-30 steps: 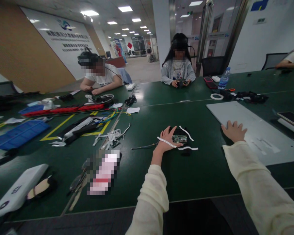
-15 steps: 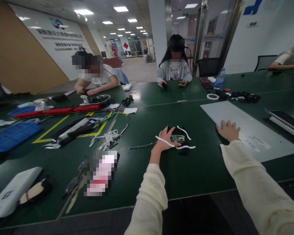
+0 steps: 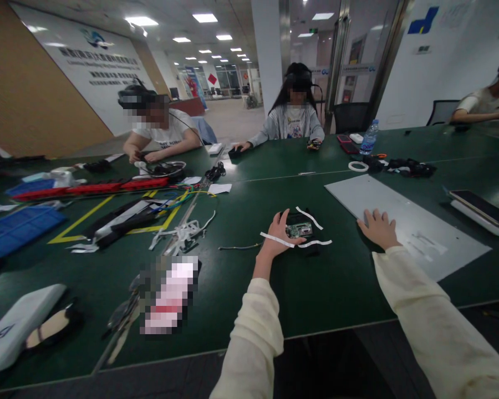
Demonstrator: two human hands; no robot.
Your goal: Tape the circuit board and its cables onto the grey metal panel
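Observation:
My left hand (image 3: 279,231) rests on the green table (image 3: 324,277) with its fingers curled against the left side of a small black device with a bare green circuit board (image 3: 299,227). White tape strips (image 3: 316,242) lie across and around the device. My right hand (image 3: 376,228) lies flat with fingers spread on the near corner of a grey sheet (image 3: 403,221), holding nothing. A thin cable (image 3: 239,247) lies just left of my left hand.
A tangle of white strips (image 3: 183,233), yellow floor-tape lines and a red bar (image 3: 95,188) fill the left side. A white case (image 3: 16,327) sits near left. Three people sit across the table. A water bottle (image 3: 368,138), a tape roll (image 3: 357,165) and a phone (image 3: 480,206) stand right.
My hands have hardly moved on the table. The view shifted slightly. The person opposite stretched an arm out to one side along the table.

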